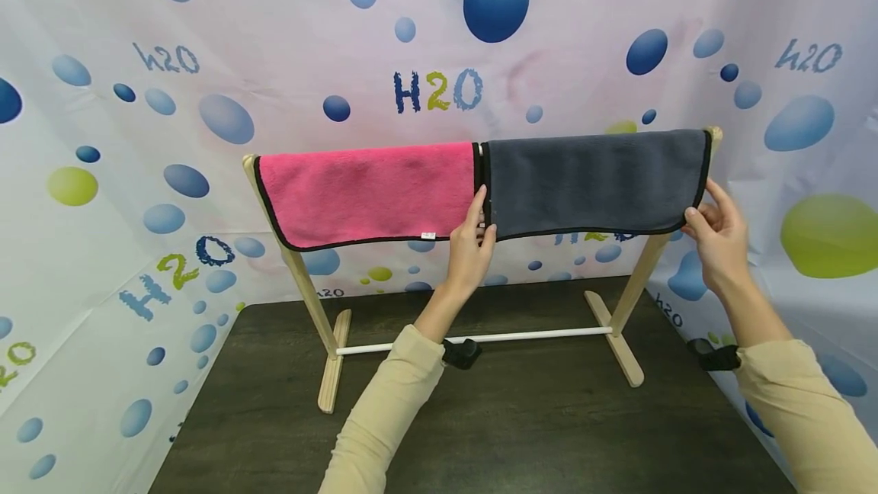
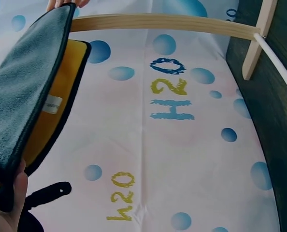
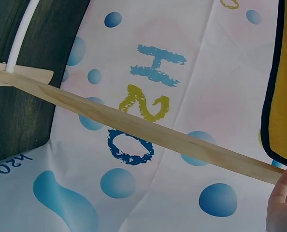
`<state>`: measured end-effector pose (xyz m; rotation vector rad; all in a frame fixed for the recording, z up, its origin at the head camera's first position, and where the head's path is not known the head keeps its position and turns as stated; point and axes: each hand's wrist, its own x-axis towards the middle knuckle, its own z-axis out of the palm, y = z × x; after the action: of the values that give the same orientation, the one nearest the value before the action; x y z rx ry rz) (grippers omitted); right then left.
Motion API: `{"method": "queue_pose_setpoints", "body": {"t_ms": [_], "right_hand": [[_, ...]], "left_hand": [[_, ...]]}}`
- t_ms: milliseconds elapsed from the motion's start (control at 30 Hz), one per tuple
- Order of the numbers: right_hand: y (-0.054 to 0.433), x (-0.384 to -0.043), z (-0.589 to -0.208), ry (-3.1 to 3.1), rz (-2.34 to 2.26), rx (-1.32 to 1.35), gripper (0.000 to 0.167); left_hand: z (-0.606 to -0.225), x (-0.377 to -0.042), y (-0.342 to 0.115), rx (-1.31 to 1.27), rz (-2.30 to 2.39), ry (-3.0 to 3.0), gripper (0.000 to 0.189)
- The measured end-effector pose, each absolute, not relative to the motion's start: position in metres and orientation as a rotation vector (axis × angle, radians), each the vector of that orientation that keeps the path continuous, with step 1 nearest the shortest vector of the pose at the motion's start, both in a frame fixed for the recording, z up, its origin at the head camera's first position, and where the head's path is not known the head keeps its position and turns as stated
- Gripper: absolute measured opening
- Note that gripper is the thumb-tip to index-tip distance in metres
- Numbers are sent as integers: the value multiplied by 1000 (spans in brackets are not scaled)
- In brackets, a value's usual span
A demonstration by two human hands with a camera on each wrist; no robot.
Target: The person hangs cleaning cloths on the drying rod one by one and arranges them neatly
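Note:
A dark grey microfiber towel (image 1: 597, 181) with black edging hangs folded over the right half of a wooden rack. Its lower left corner is held between the fingers and thumb of my left hand (image 1: 469, 246). At the towel's lower right edge, my right hand (image 1: 720, 235) pinches the border. The left wrist view shows the towel's yellow underside (image 2: 61, 108) with a white label. To the left hangs a pink towel (image 1: 370, 197), also black-edged, with a small white tag at its lower border. A narrow gap separates the two towels at the top.
The rack's wooden posts (image 1: 638, 284) stand on flat feet (image 1: 334, 372), joined low down by a white rod (image 1: 542, 335). It stands on a dark wood-grain table (image 1: 535, 418). Behind it hangs a white backdrop (image 1: 274, 36) with blue and green dots and H2O lettering.

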<state>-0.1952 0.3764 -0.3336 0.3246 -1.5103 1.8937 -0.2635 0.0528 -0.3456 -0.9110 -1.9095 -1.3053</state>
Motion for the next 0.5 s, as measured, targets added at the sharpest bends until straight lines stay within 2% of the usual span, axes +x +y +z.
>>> {"method": "queue_pose_setpoints", "body": {"t_ms": [500], "right_hand": [[370,-194,-349,-1394,1917,287,51]], "left_hand": [[-369,-263,42,-957,-1337,-1927,49]]}}
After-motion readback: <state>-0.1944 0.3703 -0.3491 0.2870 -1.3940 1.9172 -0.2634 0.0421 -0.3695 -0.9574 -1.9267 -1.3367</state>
